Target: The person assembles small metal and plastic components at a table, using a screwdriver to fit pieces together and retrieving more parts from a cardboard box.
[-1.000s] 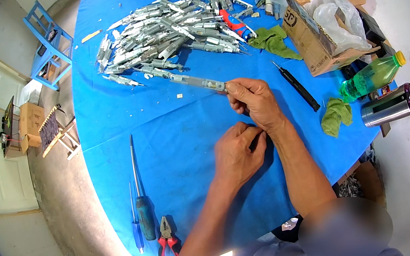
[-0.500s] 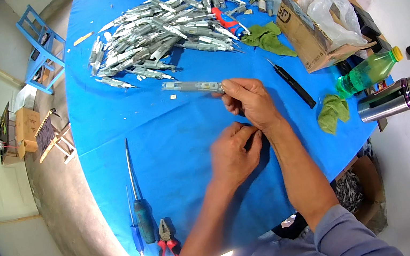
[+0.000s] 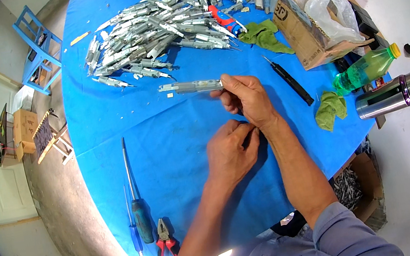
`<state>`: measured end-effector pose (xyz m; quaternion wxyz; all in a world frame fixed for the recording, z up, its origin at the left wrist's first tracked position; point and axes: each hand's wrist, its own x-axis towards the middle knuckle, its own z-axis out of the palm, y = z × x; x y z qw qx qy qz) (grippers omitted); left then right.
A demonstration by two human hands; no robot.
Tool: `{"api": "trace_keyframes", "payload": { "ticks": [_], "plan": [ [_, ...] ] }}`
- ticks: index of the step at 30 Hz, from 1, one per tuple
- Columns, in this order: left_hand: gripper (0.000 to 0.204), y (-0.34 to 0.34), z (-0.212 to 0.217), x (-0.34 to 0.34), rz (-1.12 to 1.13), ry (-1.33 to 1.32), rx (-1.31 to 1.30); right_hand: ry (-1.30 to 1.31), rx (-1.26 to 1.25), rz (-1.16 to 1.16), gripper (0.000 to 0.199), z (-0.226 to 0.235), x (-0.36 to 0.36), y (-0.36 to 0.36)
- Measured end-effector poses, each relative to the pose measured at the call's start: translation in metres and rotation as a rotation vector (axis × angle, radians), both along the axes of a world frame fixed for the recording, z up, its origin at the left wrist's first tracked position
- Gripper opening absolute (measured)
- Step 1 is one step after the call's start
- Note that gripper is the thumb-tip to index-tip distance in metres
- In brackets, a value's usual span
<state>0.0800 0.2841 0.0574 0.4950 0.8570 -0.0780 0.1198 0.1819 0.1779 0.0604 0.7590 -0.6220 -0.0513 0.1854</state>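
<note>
My right hand [image 3: 248,100] is closed, with thumb and fingers gripping one end of a slim grey and whitish plastic piece [image 3: 190,87]. The piece points left, held roughly level above the blue cloth. Just below, my left hand [image 3: 232,151] is pinched closed beside my right wrist; whatever lies between its fingertips is hidden. Beyond the held piece, a big pile of similar slim grey pieces [image 3: 146,37] covers the far part of the table. A red and blue tool handle [image 3: 226,18] rests at the pile's right edge.
On the left lie a long screwdriver [image 3: 143,222], a smaller blue screwdriver [image 3: 135,237] and red-handled pliers [image 3: 165,243]. To the right are a black pen-like tool [image 3: 290,81], green cloths [image 3: 330,109], a green bottle [image 3: 369,69], a steel flask [image 3: 389,96] and a cardboard box [image 3: 303,35].
The slim grey piece has turned slightly and sits more level. Both hands stay nearly in place, and the whole view has shifted a little.
</note>
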Motion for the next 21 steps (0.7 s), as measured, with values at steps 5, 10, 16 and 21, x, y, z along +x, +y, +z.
{"api": "trace_keyframes", "payload": {
  "ticks": [5, 10, 16, 21],
  "plan": [
    [0.009, -0.0004, -0.0003, 0.0002, 0.005, 0.001, -0.021, 0.030, -0.021, -0.027, 0.046, 0.0030, -0.0013, 0.0009],
    [0.009, 0.0005, -0.0023, 0.0005, 0.001, -0.016, -0.008, 0.008, -0.044, -0.032, 0.048, 0.0064, -0.0029, 0.0020],
    [0.008, -0.0003, -0.0026, 0.0008, 0.004, -0.027, 0.010, -0.016, -0.068, -0.026, 0.050, 0.0044, -0.0015, 0.0016],
    [0.008, -0.0004, -0.0034, 0.0009, 0.002, -0.015, 0.013, -0.028, -0.097, -0.043, 0.053, 0.0069, -0.0023, 0.0031]
  ]
}}
